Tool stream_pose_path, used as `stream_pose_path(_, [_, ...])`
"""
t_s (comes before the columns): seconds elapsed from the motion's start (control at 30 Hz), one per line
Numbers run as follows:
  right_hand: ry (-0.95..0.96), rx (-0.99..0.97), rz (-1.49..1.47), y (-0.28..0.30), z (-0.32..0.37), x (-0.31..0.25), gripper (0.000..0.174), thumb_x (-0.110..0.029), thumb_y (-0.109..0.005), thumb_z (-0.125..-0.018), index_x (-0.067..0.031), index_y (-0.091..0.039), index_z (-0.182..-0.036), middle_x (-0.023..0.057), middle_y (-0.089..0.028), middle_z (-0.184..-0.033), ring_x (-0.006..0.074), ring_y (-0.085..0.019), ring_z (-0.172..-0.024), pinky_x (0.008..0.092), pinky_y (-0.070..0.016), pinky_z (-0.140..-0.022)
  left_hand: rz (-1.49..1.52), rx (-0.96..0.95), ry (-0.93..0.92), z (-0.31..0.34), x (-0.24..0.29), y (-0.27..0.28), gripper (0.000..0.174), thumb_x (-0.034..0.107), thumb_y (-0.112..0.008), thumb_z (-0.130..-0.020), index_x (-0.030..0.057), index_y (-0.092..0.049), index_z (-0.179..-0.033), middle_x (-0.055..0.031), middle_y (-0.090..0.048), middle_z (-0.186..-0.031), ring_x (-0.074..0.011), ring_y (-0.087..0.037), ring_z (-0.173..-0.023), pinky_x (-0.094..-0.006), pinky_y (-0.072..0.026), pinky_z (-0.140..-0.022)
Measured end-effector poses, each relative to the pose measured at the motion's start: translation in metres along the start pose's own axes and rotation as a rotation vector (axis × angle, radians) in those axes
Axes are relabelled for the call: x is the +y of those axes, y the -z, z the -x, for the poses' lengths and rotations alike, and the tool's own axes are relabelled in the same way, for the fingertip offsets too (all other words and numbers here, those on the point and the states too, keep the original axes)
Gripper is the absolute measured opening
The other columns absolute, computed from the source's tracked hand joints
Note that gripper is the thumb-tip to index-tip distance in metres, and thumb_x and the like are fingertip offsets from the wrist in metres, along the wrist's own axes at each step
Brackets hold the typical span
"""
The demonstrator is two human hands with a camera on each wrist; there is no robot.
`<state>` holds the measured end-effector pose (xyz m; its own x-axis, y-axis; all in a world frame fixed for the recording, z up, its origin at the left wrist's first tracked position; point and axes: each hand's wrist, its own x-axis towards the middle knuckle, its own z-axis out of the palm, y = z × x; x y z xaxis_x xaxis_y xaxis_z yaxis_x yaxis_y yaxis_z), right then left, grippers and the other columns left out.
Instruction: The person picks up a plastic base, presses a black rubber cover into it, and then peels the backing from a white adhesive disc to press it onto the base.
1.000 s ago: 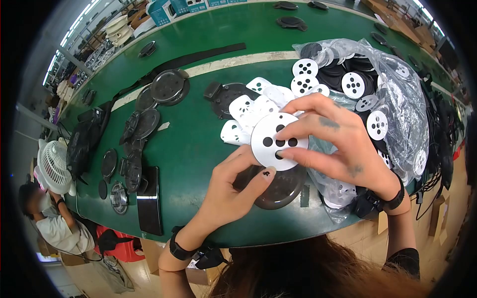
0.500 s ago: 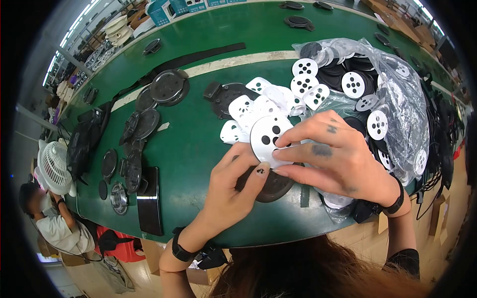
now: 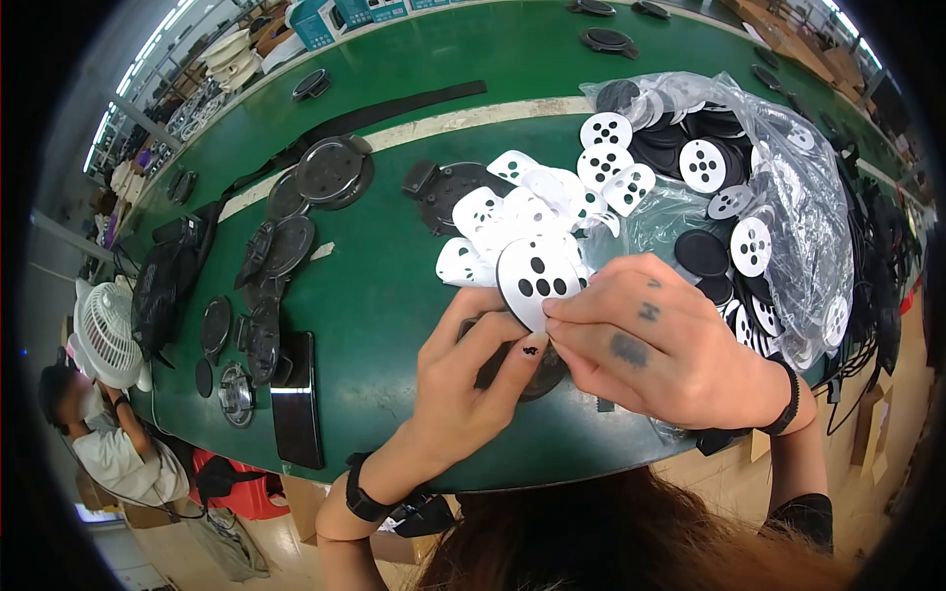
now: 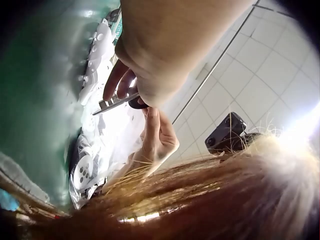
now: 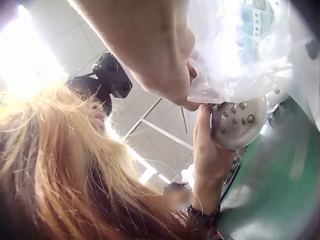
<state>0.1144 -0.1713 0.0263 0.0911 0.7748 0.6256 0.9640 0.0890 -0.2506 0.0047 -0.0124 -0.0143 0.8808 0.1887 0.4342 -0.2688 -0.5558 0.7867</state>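
My left hand [image 3: 473, 369] holds a round white disc [image 3: 532, 279] with several black holes, thumb in front and fingers behind its left edge. At the disc's lower right edge, the thumb and fingertips of my right hand [image 3: 655, 340] pinch the rim. The disc's back [image 5: 237, 122] shows small round studs in the right wrist view. Beneath the hands lies a dark round part [image 3: 540, 382], mostly covered. Just beyond the disc is a heap of curled white sheets with holes [image 3: 522, 212].
To the right, a clear plastic bag [image 3: 803, 197] spills white and black discs. Dark round housings [image 3: 335, 172], a black phone-like slab [image 3: 299, 394] and a black strap [image 3: 394, 113] lie leftward. A white fan [image 3: 106, 320] and a seated person [image 3: 118, 443] are at far left.
My right hand has moved from the disc's face to its lower right edge, fingers drawn closer together. The disc has turned and tilted. Dark parts along the far green strip have shifted right.
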Motion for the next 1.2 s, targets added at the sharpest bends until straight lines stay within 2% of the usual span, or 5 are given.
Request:
stream_pose_path(0.43, [-0.015,0.044,-0.028,-0.003,-0.001,-0.001,0.022,0.000,-0.071,-0.063,0.0053,-0.061,-0.082,0.0108,-0.059,-0.087,0.0248,-0.059,-0.077,0.0337,-0.0493,-0.068,0.008,0.023,-0.028,-0.001,0.005,0.000,0.009,0.005,-0.063,-0.079,-0.0004,-0.062,-0.086,-0.0142,-0.057,-0.095,-0.0224,-0.058,-0.077,-0.0311,-0.0473,-0.066])
stream_pose_path(0.7, [-0.250,0.055,-0.159,0.022,-0.014,0.015,0.016,0.004,-0.064,-0.069,-0.0008,-0.062,-0.084,0.0102,-0.063,-0.089,0.0209,-0.062,-0.078,0.0301,-0.0497,-0.070,0.077,0.082,0.017,-0.001,-0.002,0.006,0.004,0.003,-0.061,-0.078,-0.0007,-0.059,-0.079,-0.0084,-0.053,-0.086,-0.0137,-0.050,-0.067,-0.0240,-0.0404,-0.059])
stream_pose_path(0.97, [-0.596,0.451,-0.364,0.041,-0.010,0.068,0.012,-0.005,-0.059,-0.086,0.0044,-0.062,-0.093,0.0058,-0.064,-0.088,0.0103,-0.061,-0.077,0.0228,-0.0493,-0.071,0.194,0.109,0.104,-0.002,-0.004,0.010,0.006,0.003,-0.059,-0.080,-0.0014,-0.056,-0.077,-0.0042,-0.052,-0.082,-0.0090,-0.046,-0.067,-0.0214,-0.0372,-0.059])
stream_pose_path(1.07, [-0.603,0.242,-0.468,0.031,-0.008,0.071,0.017,-0.010,-0.057,-0.089,0.0042,-0.063,-0.098,0.0064,-0.065,-0.084,0.0105,-0.062,-0.077,0.0231,-0.0493,-0.074,0.340,0.087,0.167,-0.001,-0.002,0.010,0.007,0.002,-0.056,-0.083,-0.0014,-0.054,-0.077,-0.0035,-0.051,-0.081,-0.0080,-0.045,-0.068,-0.0208,-0.0361,-0.059])
stream_pose_path(1.2, [-0.580,0.025,-0.887,0.013,-0.012,0.058,0.037,-0.024,-0.054,-0.092,0.0019,-0.054,-0.119,0.0123,-0.062,-0.108,0.0169,-0.058,-0.101,0.0294,-0.0461,-0.087,0.550,0.007,0.269,0.004,-0.004,0.007,0.008,0.004,-0.053,-0.087,-0.0007,-0.054,-0.082,-0.0031,-0.052,-0.086,-0.0079,-0.045,-0.073,-0.0213,-0.0362,-0.066])
